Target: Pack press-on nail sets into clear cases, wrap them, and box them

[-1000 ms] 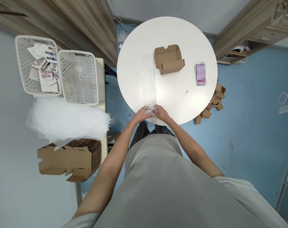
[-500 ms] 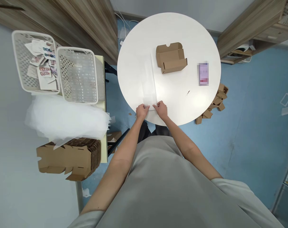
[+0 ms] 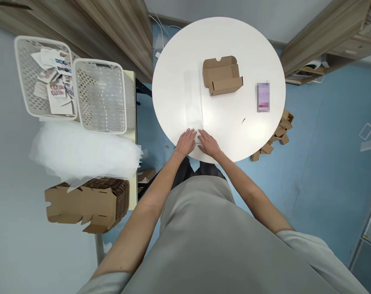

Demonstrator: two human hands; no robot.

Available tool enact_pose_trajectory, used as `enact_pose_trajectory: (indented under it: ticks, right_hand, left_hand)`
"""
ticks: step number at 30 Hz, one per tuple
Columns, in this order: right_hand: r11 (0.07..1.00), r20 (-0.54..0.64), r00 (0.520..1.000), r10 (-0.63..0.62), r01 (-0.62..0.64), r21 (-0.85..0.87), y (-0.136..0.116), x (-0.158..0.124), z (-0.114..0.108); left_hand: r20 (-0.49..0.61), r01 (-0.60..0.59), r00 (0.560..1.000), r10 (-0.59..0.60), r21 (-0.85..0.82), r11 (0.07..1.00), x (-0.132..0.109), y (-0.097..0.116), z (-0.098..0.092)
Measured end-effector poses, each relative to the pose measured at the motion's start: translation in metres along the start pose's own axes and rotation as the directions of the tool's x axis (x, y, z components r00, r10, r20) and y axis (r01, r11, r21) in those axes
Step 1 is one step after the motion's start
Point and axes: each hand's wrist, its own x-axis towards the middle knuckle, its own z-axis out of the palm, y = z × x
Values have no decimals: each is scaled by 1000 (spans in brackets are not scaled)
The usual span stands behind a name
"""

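A long strip of thin, translucent white sheet (image 3: pixel 193 98) lies on the round white table (image 3: pixel 173 61), running away from its near edge. My left hand (image 3: pixel 187 141) rests flat on the strip's near end, fingers stretched forward. Beside it, my right hand (image 3: pixel 208 143) presses on the same end with its fingers spread. Only a narrow gap parts the two hands. Past the strip, to the right, stands an open brown cardboard box (image 3: pixel 224 79) with its lid raised.
On the right of the table lies a blurred purple item (image 3: pixel 263 97). At left, a side table carries a basket of printed cards (image 3: pixel 21 77), a basket of clear plastic pieces (image 3: pixel 81 96), a pile of white sheets (image 3: pixel 87 151) and stacked flat cartons (image 3: pixel 84 204). Small boxes (image 3: pixel 267 147) lie on the floor.
Both hands have gone from pinching the sheet's near end to lying on it with fingers stretched out. The cardboard box stays in the same place on the table.
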Motion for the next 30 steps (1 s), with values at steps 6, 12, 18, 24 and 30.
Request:
enact_pose_trajectory:
  ticks: [6, 12, 18, 24, 30]
  right_hand:
    - [999, 22, 999, 36, -36, -27, -4, 11, -8]
    - [998, 57, 996, 64, -63, -7, -8, 5, -10]
    - [997, 67, 995, 80, -81, 16, -9, -9, -9]
    - [994, 23, 997, 77, -78, 79, -4, -19, -14]
    - [967, -43, 973, 227, -220, 132, 2, -1, -23]
  left_hand:
    - [100, -21, 995, 20, 9, 1000, -2, -12, -6]
    - [94, -20, 995, 20, -2, 1000, 0, -13, -8]
    - [122, -2, 993, 6, -38, 999, -10, -10, -11]
    - [123, 45, 992, -32, -101, 994, -19, -6, -19]
    - [94, 218, 975, -204, -180, 959, -5, 4, -30]
